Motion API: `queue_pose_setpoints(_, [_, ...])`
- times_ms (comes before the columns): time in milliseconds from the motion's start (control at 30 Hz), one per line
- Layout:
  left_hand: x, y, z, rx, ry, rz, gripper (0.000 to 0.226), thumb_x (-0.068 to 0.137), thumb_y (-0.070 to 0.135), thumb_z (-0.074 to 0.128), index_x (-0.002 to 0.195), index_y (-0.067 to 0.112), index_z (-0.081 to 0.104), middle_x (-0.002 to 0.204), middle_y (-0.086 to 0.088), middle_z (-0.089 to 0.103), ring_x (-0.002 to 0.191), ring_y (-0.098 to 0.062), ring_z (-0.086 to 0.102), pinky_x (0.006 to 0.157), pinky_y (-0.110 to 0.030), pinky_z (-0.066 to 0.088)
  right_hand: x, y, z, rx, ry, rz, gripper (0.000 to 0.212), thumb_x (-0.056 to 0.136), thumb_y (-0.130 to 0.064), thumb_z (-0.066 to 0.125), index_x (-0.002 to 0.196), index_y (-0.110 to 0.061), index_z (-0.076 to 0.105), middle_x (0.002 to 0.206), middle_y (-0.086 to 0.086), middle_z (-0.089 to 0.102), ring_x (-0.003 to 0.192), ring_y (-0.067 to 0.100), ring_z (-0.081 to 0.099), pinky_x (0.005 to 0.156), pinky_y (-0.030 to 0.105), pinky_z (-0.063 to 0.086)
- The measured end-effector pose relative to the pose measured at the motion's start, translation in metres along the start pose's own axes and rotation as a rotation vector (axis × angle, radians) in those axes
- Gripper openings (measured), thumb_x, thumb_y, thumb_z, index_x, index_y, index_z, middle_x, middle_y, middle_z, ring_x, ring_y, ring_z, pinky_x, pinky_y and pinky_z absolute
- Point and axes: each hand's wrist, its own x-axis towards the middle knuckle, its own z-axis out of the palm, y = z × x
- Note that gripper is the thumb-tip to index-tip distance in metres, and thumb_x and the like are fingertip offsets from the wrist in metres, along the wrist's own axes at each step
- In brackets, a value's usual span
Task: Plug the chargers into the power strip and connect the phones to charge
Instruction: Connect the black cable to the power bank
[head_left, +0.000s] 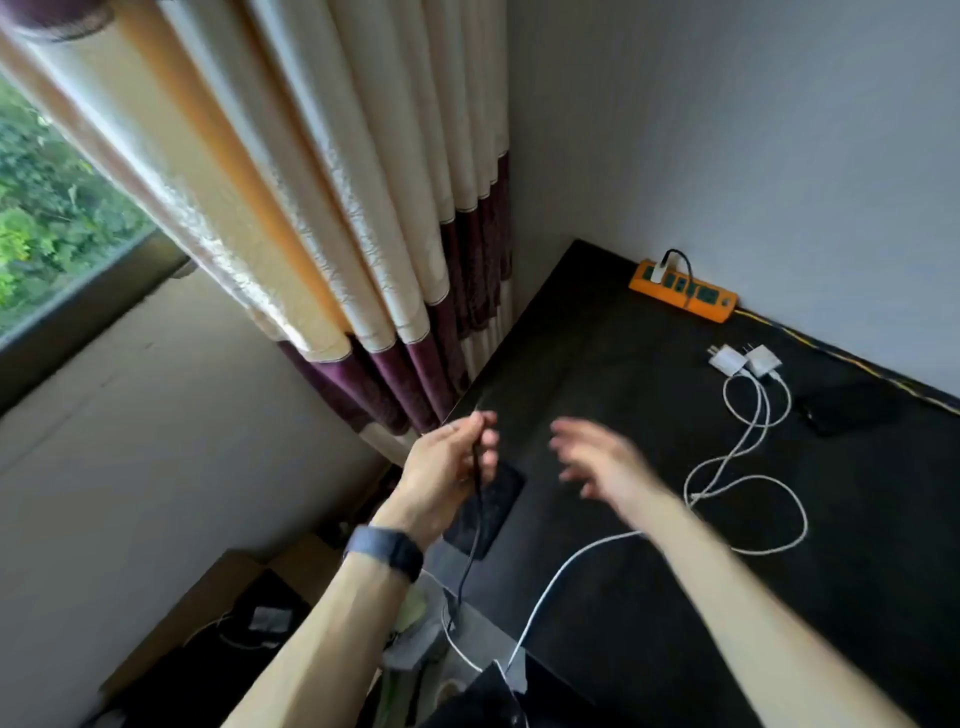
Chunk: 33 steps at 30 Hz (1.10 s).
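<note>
An orange power strip (685, 294) lies at the far edge of the black table (649, 597) against the wall, with one white charger (658, 273) and its black cable plugged in. Two white chargers (744, 359) lie unplugged on the table, their white cables (748, 483) looping toward me. My left hand (448, 467) pinches a black cable (475, 519) above a dark phone (485, 512) near the table's left edge. My right hand (597, 457) hovers open and blurred over the table. A second dark phone (841, 413) lies at the right.
A cream and purple curtain (363, 234) hangs at the left of the table beside a window (52, 208). The white wall (753, 130) borders the table at the back. Cardboard boxes and clutter (249, 613) sit on the floor lower left.
</note>
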Motion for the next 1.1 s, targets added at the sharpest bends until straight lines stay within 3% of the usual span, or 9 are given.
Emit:
queue_pose_setpoints(100, [-0.015,0.026,0.016,-0.128,-0.057,-0.043,0.018,0.103,0.023,0.05,0.098,0.015,0.065,0.067,0.007,0.069,0.056,-0.005,0.067,0.053,-0.018,0.055,-0.063,0.047,0.087,-0.217,-0.352,-0.056,0.048,0.084,-0.021,0.068,0.13,-0.034,0.063,0.126,-0.015,0.063,0.087,0.015,0.068,0.059,0.021,0.053])
queue_pose_setpoints(167, [-0.028,0.038,0.018,-0.074,-0.11,0.008,0.018,0.102,0.026,0.053,0.101,0.014,0.067,0.078,0.004,0.074,0.068,-0.009,0.072,0.062,-0.022,0.059,-0.092,0.061,0.129,-0.291,-0.278,-0.093,0.023,0.101,-0.028,0.052,0.115,-0.021,0.069,0.11,-0.006,0.072,0.082,0.019,0.07,0.072,0.027,0.055])
queue_pose_setpoints(333, [-0.059,0.019,-0.028,0.521,-0.06,0.221,0.042,0.105,0.037,0.042,0.123,0.007,0.065,0.121,-0.01,0.07,0.105,-0.017,0.066,0.084,-0.014,0.05,-0.126,0.032,0.141,0.251,0.049,-0.147,0.036,0.109,-0.025,0.034,0.085,-0.007,0.054,0.06,0.006,0.07,0.046,0.013,0.057,0.048,0.023,0.047])
queue_pose_setpoints(433, [-0.094,-0.042,-0.075,0.648,-0.232,0.114,0.046,0.107,0.034,0.038,0.12,0.004,0.069,0.119,-0.01,0.071,0.098,-0.012,0.065,0.066,-0.002,0.045,-0.134,-0.006,0.124,0.465,0.131,-0.28,0.036,0.109,-0.027,0.035,0.084,-0.01,0.054,0.055,0.004,0.064,0.044,0.014,0.049,0.044,0.023,0.04])
queue_pose_setpoints(600, [-0.142,-0.108,-0.121,0.642,-0.382,0.218,0.016,0.099,0.021,0.059,0.102,0.013,0.072,0.1,-0.004,0.075,0.097,-0.02,0.068,0.095,-0.032,0.052,-0.134,-0.046,0.127,0.246,0.101,-0.309,0.035,0.108,-0.034,0.039,0.1,-0.008,0.062,0.067,0.002,0.072,0.052,0.014,0.054,0.049,0.024,0.043])
queue_pose_setpoints(733, [-0.158,-0.077,-0.133,0.166,-0.242,0.304,0.009,0.096,0.024,0.062,0.101,0.021,0.069,0.104,-0.008,0.075,0.087,-0.015,0.07,0.068,-0.024,0.055,-0.133,-0.024,0.162,0.015,-0.058,-0.195,0.06,0.102,-0.061,0.027,0.125,-0.022,0.066,0.111,-0.005,0.077,0.096,0.014,0.071,0.077,0.03,0.051])
queue_pose_setpoints(900, [-0.161,-0.011,-0.175,-0.421,0.028,0.324,0.01,0.102,0.02,0.054,0.105,0.013,0.061,0.101,-0.001,0.077,0.093,-0.019,0.075,0.069,-0.025,0.06,-0.154,0.063,0.21,-0.435,-0.386,-0.088,0.081,0.083,-0.088,0.023,0.085,-0.031,0.079,0.101,-0.016,0.077,0.105,0.002,0.067,0.103,0.028,0.041])
queue_pose_setpoints(1000, [-0.162,0.001,-0.215,-0.522,0.211,0.327,0.011,0.101,0.015,0.055,0.108,0.01,0.062,0.099,-0.002,0.075,0.084,-0.018,0.077,0.063,-0.024,0.059,-0.151,0.116,0.199,-0.754,-0.19,-0.081,0.058,0.08,-0.081,0.049,0.078,-0.026,0.065,0.086,-0.013,0.07,0.088,0.008,0.065,0.085,0.032,0.048])
queue_pose_setpoints(1100, [-0.157,-0.01,-0.251,-0.413,0.378,0.295,0.017,0.1,0.017,0.058,0.115,0.009,0.062,0.099,0.0,0.074,0.074,-0.016,0.076,0.058,-0.022,0.058,-0.138,0.148,0.173,-0.931,0.023,0.056,0.038,0.098,-0.057,0.041,0.094,-0.022,0.057,0.114,0.013,0.066,0.113,0.034,0.06,0.092,0.038,0.045])
